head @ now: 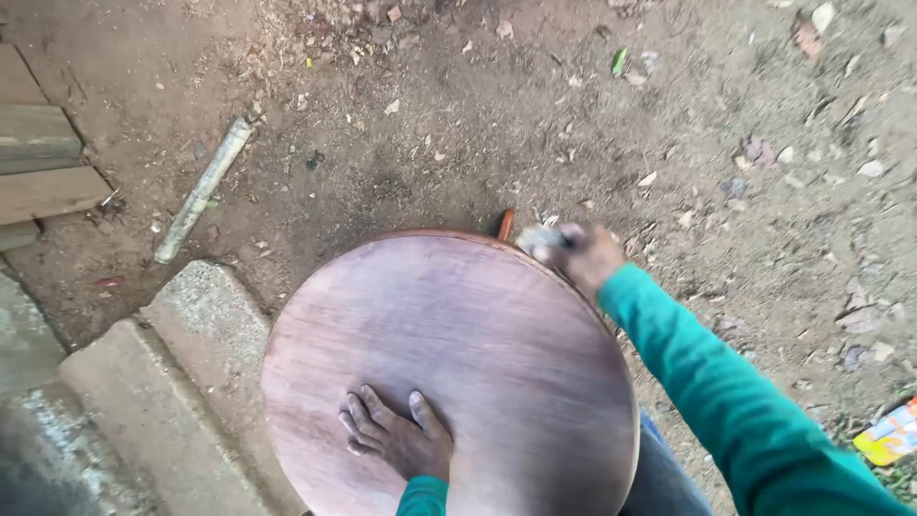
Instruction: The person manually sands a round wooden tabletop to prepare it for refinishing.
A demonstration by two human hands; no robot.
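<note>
Left hand (396, 440) lies spread flat on the round reddish-brown wooden tabletop (478, 334); right hand (578, 253), grip closed on a blurred pale object (540, 239), works its far edge, grey concrete blocks (181, 363) just beside it.

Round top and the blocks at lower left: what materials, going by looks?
Round top: looks like wood, reddish-brown with streaky grain, matte and unvarnished. The left hand lies flat on it; the right hand works its far edge. Blocks: probably concrete, grey, coarse and gritty.
</note>
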